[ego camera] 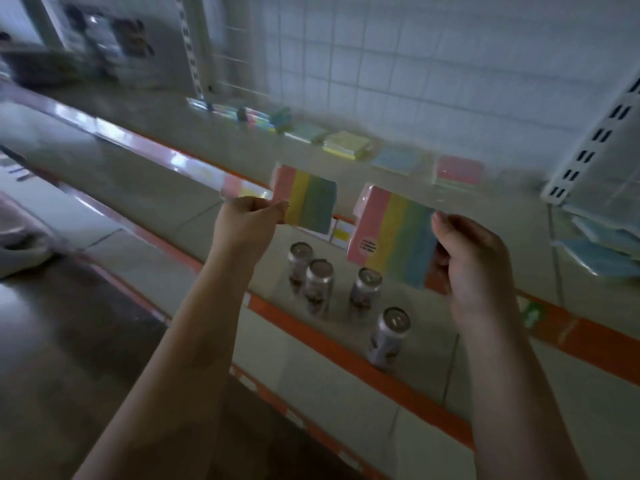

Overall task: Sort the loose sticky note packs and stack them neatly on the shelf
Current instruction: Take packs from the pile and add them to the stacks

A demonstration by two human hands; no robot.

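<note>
Each hand (247, 216) (467, 258) pinches a striped pack (311, 202) (391, 237).

Four cans (346, 299) stand on a lower shelf (311, 355) with an orange edge; white tiled wall (415, 46) behind; slotted upright (194, 39) at left

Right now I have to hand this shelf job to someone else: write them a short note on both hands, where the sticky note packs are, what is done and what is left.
Left hand pinches a striped pack by its left edge, held up in front of the shelf.
Right hand grips a second striped pack by its right edge, also in the air.
On the upper shelf: a loose row of packs, among them yellow, blue and pink ones, not yet in one neat stack.
Cans stand on the shelf below; leave them.
Left to do: set both striped packs down together, then tidy the row.
</note>
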